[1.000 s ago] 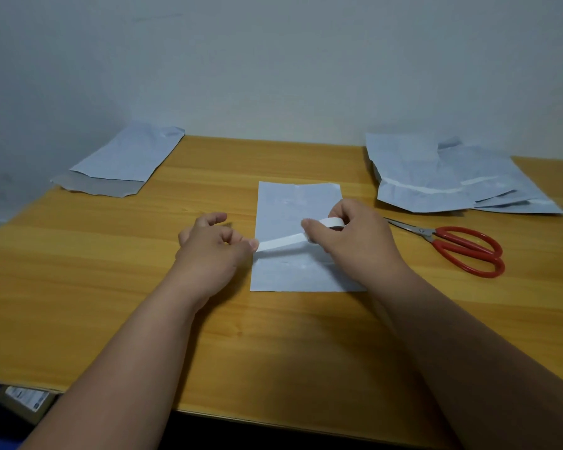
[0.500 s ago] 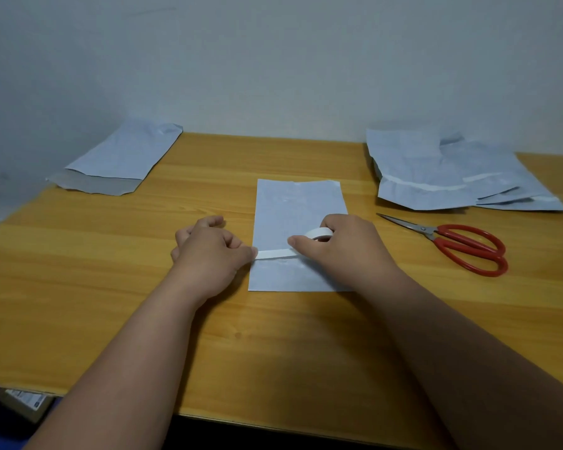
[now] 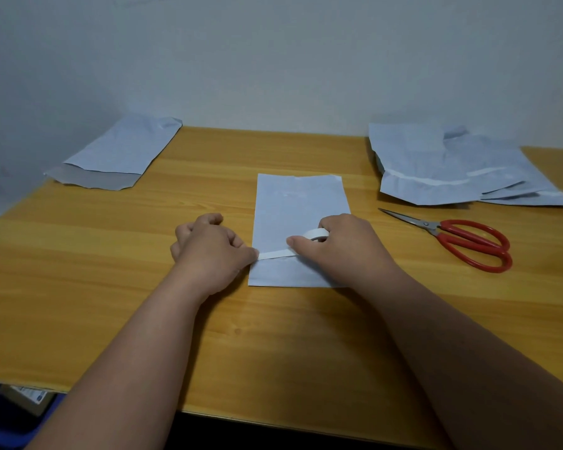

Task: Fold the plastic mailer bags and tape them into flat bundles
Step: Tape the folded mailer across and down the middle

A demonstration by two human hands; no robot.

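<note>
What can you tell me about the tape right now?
The tape is a small white roll, paper-like in look, held in the right hand over the folded bag at the table's middle. A narrow strip runs from the roll leftward across the bag's lower part to its left edge, where the left hand pinches the free end. The strip lies low on the bag; whether it is fully stuck down cannot be told. It is not yet cut.

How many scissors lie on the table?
1. The red-handled scissors lie on the table, right of the right hand; none seems hidden.
</note>
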